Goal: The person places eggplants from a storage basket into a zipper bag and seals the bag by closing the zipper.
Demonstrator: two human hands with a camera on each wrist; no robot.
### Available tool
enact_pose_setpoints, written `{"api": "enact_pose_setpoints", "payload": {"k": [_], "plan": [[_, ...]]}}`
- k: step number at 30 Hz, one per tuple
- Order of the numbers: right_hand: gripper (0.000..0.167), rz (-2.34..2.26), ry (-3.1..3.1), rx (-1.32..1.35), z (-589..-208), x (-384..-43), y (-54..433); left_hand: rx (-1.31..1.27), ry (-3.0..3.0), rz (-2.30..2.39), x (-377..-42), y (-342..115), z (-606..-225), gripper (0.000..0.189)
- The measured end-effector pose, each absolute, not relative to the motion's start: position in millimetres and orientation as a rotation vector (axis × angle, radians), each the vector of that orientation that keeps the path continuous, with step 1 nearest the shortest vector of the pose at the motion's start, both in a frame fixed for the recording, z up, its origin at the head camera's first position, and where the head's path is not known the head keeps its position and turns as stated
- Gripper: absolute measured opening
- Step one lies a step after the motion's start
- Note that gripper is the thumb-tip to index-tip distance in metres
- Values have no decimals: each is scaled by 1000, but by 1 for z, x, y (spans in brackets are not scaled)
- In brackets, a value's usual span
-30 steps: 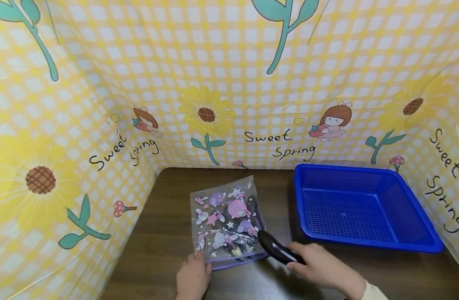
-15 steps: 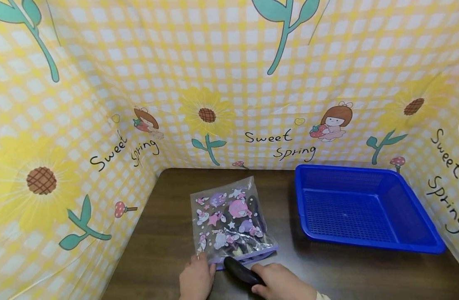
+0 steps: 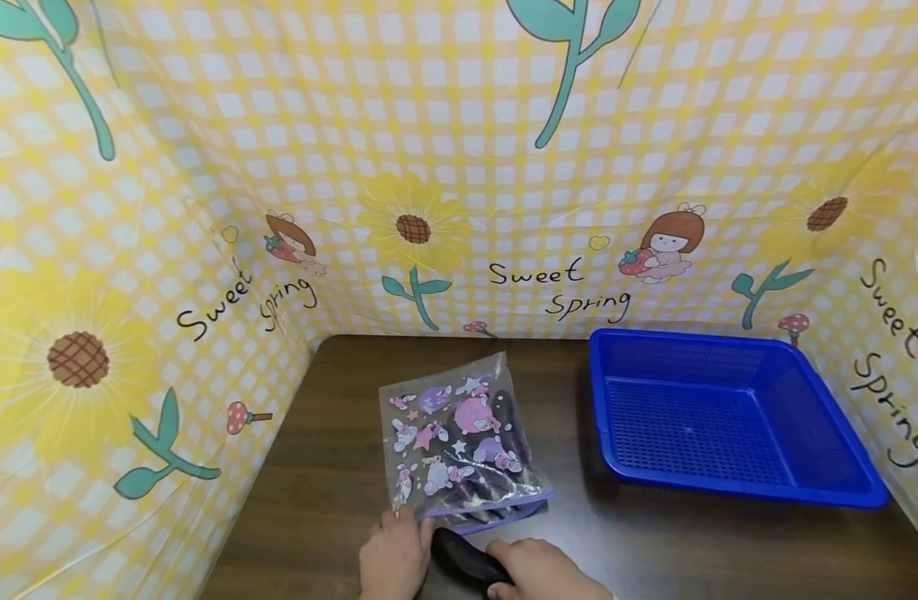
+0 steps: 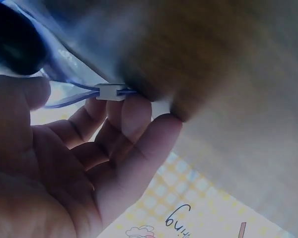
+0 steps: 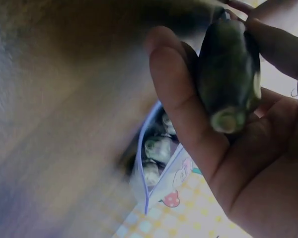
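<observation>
A clear zip bag (image 3: 459, 442) with pink and purple cartoon prints lies on the table, its purple-edged mouth toward me. Several dark eggplants are inside; their pale stem ends (image 5: 158, 148) show through the parted mouth in the right wrist view. My left hand (image 3: 394, 557) holds the bag's near left corner, beside the white zip slider (image 4: 110, 91). Just in front of the mouth, my right hand (image 3: 541, 571) grips another eggplant (image 3: 466, 557) by its stem end. Its far tip is close to the left thumb; whether it touches the bag cannot be told.
A blue plastic basket (image 3: 605, 433) with a perforated bottom stands at the right on the brown wooden table (image 3: 316, 467). Yellow checked cloth (image 3: 459, 167) walls off the back and both sides.
My right hand has carried the eggplant left and toward me, from the bag's right side to the front of its mouth. The left hand has stayed at the corner.
</observation>
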State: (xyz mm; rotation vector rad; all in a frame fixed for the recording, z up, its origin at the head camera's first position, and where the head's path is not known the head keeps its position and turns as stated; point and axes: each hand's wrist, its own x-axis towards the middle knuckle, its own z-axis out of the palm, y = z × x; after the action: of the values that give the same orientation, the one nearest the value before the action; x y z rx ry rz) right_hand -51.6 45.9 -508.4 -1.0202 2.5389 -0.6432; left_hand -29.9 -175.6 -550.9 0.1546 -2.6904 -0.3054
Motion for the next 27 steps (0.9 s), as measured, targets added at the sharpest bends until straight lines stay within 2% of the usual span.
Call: {"api": "enact_pose_setpoints", "payload": {"k": [7, 17, 27], "plan": [[27, -624, 2669, -916, -516, -49, 29, 178, -2709, -273, -29, -176, -551, 29], [45, -521, 2858, -799, -525, -48, 3, 175, -2774, -277, -27, -175, -547, 43], [42, -398, 3143, -799, -531, -48, -14, 160, -2788, -276, -27, -175, -549, 42]]}}
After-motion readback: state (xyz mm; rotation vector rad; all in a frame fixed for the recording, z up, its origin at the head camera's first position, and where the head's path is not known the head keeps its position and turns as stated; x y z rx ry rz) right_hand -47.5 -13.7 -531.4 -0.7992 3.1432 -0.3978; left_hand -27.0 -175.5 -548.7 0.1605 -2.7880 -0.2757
